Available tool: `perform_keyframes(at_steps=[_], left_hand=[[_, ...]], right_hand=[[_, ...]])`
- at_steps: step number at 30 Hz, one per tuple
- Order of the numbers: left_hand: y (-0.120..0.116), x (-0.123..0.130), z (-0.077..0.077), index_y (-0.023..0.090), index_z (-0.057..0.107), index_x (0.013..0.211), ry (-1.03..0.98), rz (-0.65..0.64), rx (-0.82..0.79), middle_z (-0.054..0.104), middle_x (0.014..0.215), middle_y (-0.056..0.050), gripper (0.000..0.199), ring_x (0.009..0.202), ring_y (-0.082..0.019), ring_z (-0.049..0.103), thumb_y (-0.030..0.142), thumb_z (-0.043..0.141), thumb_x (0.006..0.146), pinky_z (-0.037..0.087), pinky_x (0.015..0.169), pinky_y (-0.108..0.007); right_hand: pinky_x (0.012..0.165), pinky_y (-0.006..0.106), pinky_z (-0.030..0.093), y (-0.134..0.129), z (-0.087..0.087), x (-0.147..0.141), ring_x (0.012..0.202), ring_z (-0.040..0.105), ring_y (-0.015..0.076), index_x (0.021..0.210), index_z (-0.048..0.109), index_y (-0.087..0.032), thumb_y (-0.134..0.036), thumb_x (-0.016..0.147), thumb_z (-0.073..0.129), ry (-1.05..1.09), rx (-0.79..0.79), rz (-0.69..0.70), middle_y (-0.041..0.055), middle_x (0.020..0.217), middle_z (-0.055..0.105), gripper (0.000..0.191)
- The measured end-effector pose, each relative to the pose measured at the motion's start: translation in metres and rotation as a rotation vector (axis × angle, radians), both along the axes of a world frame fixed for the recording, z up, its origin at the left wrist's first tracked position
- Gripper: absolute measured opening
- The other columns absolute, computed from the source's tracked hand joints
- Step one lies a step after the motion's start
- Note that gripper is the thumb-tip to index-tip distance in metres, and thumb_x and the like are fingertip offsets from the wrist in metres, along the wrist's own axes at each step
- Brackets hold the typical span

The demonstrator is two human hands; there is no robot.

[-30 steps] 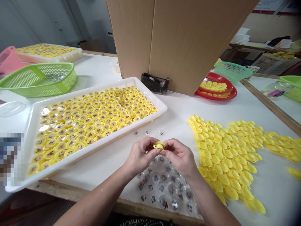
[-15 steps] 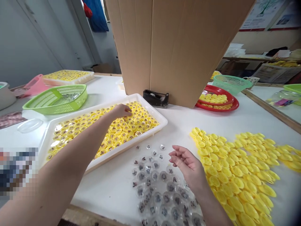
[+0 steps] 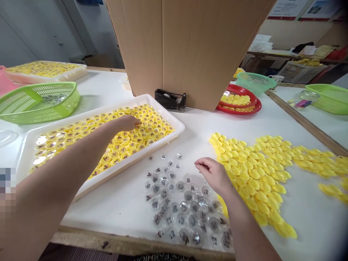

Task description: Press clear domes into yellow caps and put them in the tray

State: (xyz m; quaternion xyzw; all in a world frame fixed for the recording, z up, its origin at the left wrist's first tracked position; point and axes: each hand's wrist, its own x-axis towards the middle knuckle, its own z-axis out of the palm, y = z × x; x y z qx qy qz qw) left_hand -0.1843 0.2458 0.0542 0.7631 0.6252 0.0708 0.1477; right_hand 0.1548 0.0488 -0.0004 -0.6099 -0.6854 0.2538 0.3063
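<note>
My left hand (image 3: 129, 123) reaches over the white tray (image 3: 176, 131), its curled fingertips down among the yellow round pieces (image 3: 123, 149) with small printed faces. Whatever those fingertips hold, if anything, is hidden. Above the table, between the clear pieces and the yellow discs, hovers my right hand (image 3: 213, 174). Its thumb and fingers are drawn together, and nothing shows between them. Clear round plastic pieces (image 3: 181, 219) with dark printed figures lie loosely spread just left of that hand. To its right, plain yellow discs (image 3: 248, 170) overlap in a broad pile.
A tall cardboard box (image 3: 187, 50) stands behind the tray, with a black tape dispenser (image 3: 170, 100) at its foot. Red plates (image 3: 257, 105) hold more yellow discs. Green baskets (image 3: 40, 112) and another filled tray (image 3: 69, 74) sit farther back. A wooden strip (image 3: 307, 121) crosses the right side.
The view has shifted, so the scene sits farther left and higher. My right hand's fingers have closed together from a looser, parted pose. My left hand stays over the tray.
</note>
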Motion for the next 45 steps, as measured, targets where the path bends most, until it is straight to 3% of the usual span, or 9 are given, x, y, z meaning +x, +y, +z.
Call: perform_keyframes(at_steps=[5,8,14,17,21,28,34,39,45], left_hand=[[-0.053,0.024,0.03,0.017,0.059,0.122,0.041,0.034,0.238,0.06,0.119,-0.011,0.043,0.115,-0.032,0.046,0.024,0.05,0.08,0.034,0.098,-0.042],[-0.112,0.052,0.047,0.019,0.065,0.109,-0.136,-0.011,0.454,0.066,0.105,-0.007,0.033,0.099,-0.025,0.056,0.03,0.048,0.083,0.039,0.093,-0.036],[-0.193,0.102,0.012,0.021,0.07,0.095,-0.489,-0.24,0.298,0.069,0.087,-0.006,0.021,0.081,-0.02,0.06,0.029,0.054,0.082,0.045,0.076,-0.031],[-0.2,0.115,-0.012,0.022,0.07,0.091,-0.549,-0.216,0.153,0.069,0.084,-0.006,0.019,0.075,-0.019,0.06,0.025,0.055,0.08,0.045,0.069,-0.029],[-0.201,0.133,-0.019,0.02,0.069,0.09,-0.451,-0.217,0.038,0.068,0.082,-0.004,0.019,0.072,-0.017,0.06,0.022,0.053,0.08,0.045,0.07,-0.029],[-0.212,0.185,-0.025,0.019,0.068,0.084,-0.345,-0.483,-0.038,0.067,0.08,-0.004,0.014,0.08,-0.019,0.058,0.019,0.055,0.078,0.045,0.072,-0.03],[-0.224,0.236,-0.054,0.018,0.064,0.105,-0.294,-0.631,0.063,0.063,0.091,-0.008,0.037,0.085,-0.023,0.054,0.022,0.063,0.068,0.045,0.078,-0.034],[-0.223,0.262,-0.075,0.018,0.067,0.082,-0.283,-0.612,0.08,0.06,0.084,-0.008,0.019,0.081,-0.023,0.054,0.027,0.065,0.066,0.045,0.078,-0.035],[-0.208,0.242,-0.064,0.02,0.068,0.089,-0.435,-0.533,0.087,0.063,0.089,-0.005,0.024,0.085,-0.021,0.055,0.023,0.065,0.066,0.043,0.081,-0.032]], right_hand=[[0.069,0.028,0.044,-0.003,-0.002,-0.017,0.072,0.059,0.0153,0.074,0.065,-0.021,-0.017,0.077,0.054,-0.198,-0.076,0.118,0.002,0.079,0.063,0.013],[0.065,0.027,0.04,-0.003,-0.003,-0.028,0.07,0.057,0.0158,0.076,0.064,-0.019,-0.015,0.077,0.052,-0.302,-0.123,0.142,0.004,0.08,0.062,0.013],[0.06,0.027,0.035,-0.004,-0.003,-0.033,0.067,0.056,0.0167,0.074,0.06,-0.019,-0.013,0.076,0.05,-0.406,-0.168,0.157,0.0052,0.079,0.061,0.012],[0.062,0.025,0.036,-0.007,0.0,-0.034,0.07,0.057,0.0159,0.075,0.059,-0.02,-0.012,0.075,0.052,-0.396,-0.147,0.157,0.0033,0.077,0.062,0.01],[0.06,0.021,0.036,-0.012,0.017,-0.019,0.066,0.056,0.0116,0.076,0.058,-0.022,-0.015,0.076,0.053,-0.36,-0.121,0.109,-0.0022,0.072,0.063,0.009],[0.06,0.025,0.035,-0.044,0.061,0.07,0.067,0.052,0.0142,0.067,0.057,-0.02,-0.015,0.078,0.048,-0.429,-0.066,-0.085,0.001,0.073,0.058,0.015],[0.058,0.022,0.034,-0.074,0.046,0.084,0.065,0.051,0.0115,0.065,0.059,-0.02,-0.009,0.076,0.049,-0.437,-0.115,0.046,-0.0017,0.068,0.053,0.018],[0.057,0.024,0.033,-0.079,0.033,0.066,0.065,0.051,0.0125,0.064,0.059,-0.018,-0.01,0.079,0.05,-0.478,-0.115,0.071,0.0001,0.07,0.052,0.019],[0.064,0.023,0.039,-0.073,0.043,0.066,0.07,0.054,0.0122,0.075,0.06,-0.018,-0.014,0.083,0.053,-0.279,0.047,0.03,0.0004,0.075,0.057,0.012]])
